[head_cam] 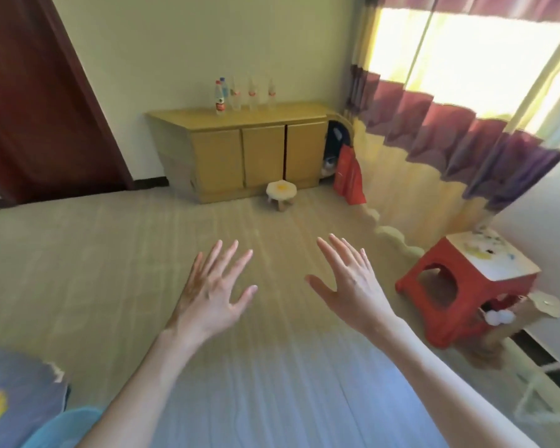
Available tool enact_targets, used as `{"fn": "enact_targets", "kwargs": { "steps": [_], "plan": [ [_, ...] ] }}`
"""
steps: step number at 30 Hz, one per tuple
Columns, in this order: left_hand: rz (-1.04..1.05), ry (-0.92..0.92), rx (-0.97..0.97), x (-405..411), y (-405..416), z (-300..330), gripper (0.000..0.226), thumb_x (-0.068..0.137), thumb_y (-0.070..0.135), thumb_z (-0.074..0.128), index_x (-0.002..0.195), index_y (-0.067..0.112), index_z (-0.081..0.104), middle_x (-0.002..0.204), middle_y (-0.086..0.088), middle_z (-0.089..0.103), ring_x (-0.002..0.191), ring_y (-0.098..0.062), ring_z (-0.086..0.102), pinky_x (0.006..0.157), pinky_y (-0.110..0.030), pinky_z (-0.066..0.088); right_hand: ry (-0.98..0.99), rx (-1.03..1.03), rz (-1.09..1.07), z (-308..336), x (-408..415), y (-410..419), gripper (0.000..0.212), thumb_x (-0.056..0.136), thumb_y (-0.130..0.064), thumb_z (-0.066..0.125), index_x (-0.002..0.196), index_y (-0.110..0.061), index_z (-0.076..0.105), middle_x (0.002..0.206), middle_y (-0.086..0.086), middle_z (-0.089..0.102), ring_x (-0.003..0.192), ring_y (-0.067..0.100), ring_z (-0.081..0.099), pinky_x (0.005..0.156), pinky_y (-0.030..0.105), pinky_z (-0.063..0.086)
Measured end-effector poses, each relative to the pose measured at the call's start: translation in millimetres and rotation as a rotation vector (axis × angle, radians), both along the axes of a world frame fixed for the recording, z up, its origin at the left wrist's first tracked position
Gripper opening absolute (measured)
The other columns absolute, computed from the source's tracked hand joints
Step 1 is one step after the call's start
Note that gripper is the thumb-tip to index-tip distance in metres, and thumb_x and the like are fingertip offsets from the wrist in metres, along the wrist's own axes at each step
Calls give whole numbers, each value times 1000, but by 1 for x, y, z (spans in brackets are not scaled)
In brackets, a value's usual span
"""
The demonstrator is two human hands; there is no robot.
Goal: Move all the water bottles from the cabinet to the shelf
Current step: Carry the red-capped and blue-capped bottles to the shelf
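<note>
Several clear water bottles (236, 95) with red labels stand upright in a row on top of a low yellow wooden cabinet (240, 156) against the far wall. Its three doors look closed. My left hand (214, 286) and my right hand (349, 286) are stretched out in front of me above the floor, fingers spread, holding nothing. Both hands are well short of the cabinet. No shelf is in view.
A small round stool (281, 192) stands in front of the cabinet and a red bag (349, 179) leans at its right end. A red plastic stool (466, 286) sits at the right by the curtain (450, 124). A dark red door (29, 101) is at the left.
</note>
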State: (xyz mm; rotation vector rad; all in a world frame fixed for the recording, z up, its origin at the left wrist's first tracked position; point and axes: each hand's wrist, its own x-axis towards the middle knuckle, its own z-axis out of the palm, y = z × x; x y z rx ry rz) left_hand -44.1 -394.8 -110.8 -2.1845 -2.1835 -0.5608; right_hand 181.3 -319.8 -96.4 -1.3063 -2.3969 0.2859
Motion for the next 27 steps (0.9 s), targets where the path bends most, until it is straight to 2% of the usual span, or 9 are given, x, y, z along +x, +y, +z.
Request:
{"fn": "enact_targets", "kwargs": {
  "steps": [3,7,9,12,14,18,21,27],
  "plan": [
    [81,-11,-26,-27,63,10,66,81,63,17,140,36,7,153,5,2,139,-13,-9,115,-38,-2,13,24,73,12,-37,74,71,83,-59,39,142,-23,23,150,8,26,140,24,18,114,45,9],
    [169,-17,-11,-70,138,14,72,75,67,11,140,36,4,151,7,0,136,-10,-11,114,-39,0,11,12,138,14,-90,163,68,86,-54,43,143,-24,21,151,7,24,141,22,15,114,43,7],
    [199,-23,-26,-90,175,12,70,80,66,21,140,35,4,151,7,-1,137,-11,-11,115,-39,0,17,-2,165,11,-117,203,67,87,-52,44,143,-25,19,152,5,22,141,21,13,114,41,5],
    [235,-20,-76,-124,235,3,62,89,52,32,141,33,2,153,5,-2,139,-14,-11,115,-37,-3,-12,-35,175,1,-156,267,67,88,-53,42,144,-27,15,153,2,17,142,19,9,115,41,3],
    [237,-23,-93,-153,281,-5,62,89,54,28,142,33,3,154,5,-2,139,-14,-11,114,-37,-4,-41,-38,164,-6,-181,315,67,88,-54,40,144,-27,13,154,1,16,142,18,8,115,41,3],
    [214,-44,-77,-214,384,-7,73,76,65,9,142,35,4,154,6,-1,137,-8,-15,113,-36,-7,-58,-6,119,-7,-235,421,67,88,-53,41,144,-25,15,153,2,18,141,20,10,115,41,3],
    [189,-59,-36,-257,462,2,75,74,65,6,142,34,6,153,6,0,132,-2,-18,112,-34,-8,-34,13,106,0,-275,493,67,88,-52,43,143,-24,18,152,4,22,141,21,13,115,41,6],
    [129,-82,-54,-310,601,1,75,73,65,5,142,34,9,153,6,1,134,-3,-17,112,-33,-9,-8,-20,67,-6,-333,619,66,87,-53,43,143,-25,19,152,4,23,141,20,14,115,39,6]
  ]
}}
